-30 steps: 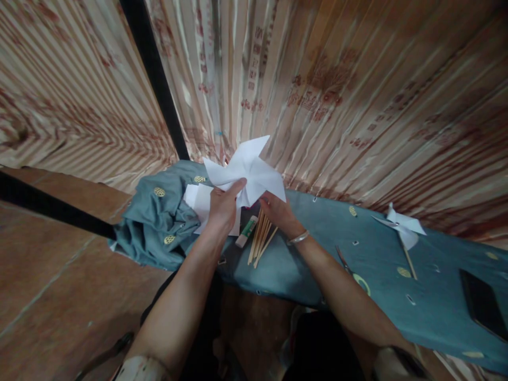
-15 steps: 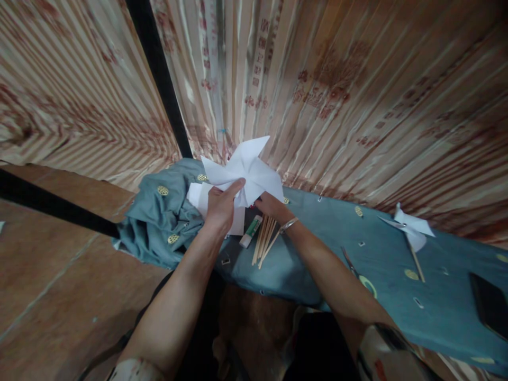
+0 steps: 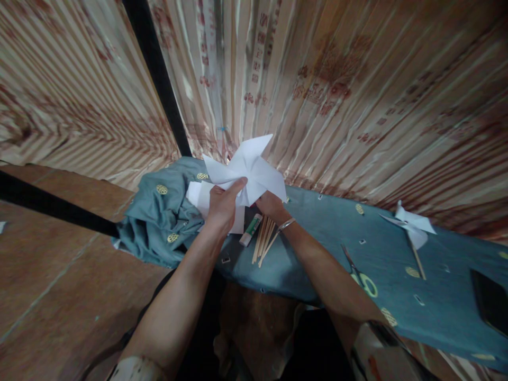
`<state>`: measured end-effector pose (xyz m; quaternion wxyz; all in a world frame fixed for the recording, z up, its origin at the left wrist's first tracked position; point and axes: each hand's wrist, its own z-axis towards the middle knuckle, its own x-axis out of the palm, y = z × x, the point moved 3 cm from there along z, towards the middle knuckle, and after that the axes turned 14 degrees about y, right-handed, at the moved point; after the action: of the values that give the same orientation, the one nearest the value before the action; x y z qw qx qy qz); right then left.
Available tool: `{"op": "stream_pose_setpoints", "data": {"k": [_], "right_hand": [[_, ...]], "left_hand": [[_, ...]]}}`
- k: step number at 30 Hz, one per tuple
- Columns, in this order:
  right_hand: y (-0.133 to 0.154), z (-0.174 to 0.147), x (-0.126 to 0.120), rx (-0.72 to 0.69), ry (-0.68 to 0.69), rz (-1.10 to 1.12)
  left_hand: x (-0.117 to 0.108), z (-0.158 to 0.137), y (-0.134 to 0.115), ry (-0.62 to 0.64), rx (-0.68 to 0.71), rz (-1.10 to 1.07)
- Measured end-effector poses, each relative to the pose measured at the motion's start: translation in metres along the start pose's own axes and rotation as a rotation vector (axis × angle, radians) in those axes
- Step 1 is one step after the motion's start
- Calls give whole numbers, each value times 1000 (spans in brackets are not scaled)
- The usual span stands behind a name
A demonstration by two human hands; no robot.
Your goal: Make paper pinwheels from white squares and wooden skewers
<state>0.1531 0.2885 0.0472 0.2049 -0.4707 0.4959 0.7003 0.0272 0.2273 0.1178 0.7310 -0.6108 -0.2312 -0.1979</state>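
A white paper pinwheel (image 3: 257, 172) is raised above the cloth-covered bench, its folded blades spread. My left hand (image 3: 224, 202) grips it from the left, thumb pressed near its centre. Behind the lower right blade is my right hand (image 3: 273, 207); its fingertips are hidden, so I cannot tell what they hold. Just below lie a glue stick (image 3: 251, 229) with a green label and a bundle of thin wooden sticks (image 3: 264, 241). White paper sheets (image 3: 237, 221) rest under and beside my left hand.
Along the blue-green cloth (image 3: 309, 227) to the right lie scissors (image 3: 359, 272) with pale green handles, a finished pinwheel on a stick (image 3: 415, 225) and a black phone (image 3: 490, 301). A patterned curtain (image 3: 317, 106) hangs behind. Black poles (image 3: 159, 69) stand at the left.
The pinwheel in my left hand has shifted very slightly right. My right arm has drawn a little toward the left, showing more of the scissors' handles.
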Motion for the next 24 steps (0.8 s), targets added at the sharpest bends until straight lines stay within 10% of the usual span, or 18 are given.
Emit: {"op": "stream_pose_setpoints", "data": {"k": [8,14,24], "right_hand": [[-20,-16,-9,151,-108,530],[-45,-89,-16,261,-260,688],[-47,-191,-21,322,-285,331]], "left_hand": [[8,0,6,-8,5,-27],[17,-5,14,19,-45,-25],[39,-20,40,128,-152,11]]}}
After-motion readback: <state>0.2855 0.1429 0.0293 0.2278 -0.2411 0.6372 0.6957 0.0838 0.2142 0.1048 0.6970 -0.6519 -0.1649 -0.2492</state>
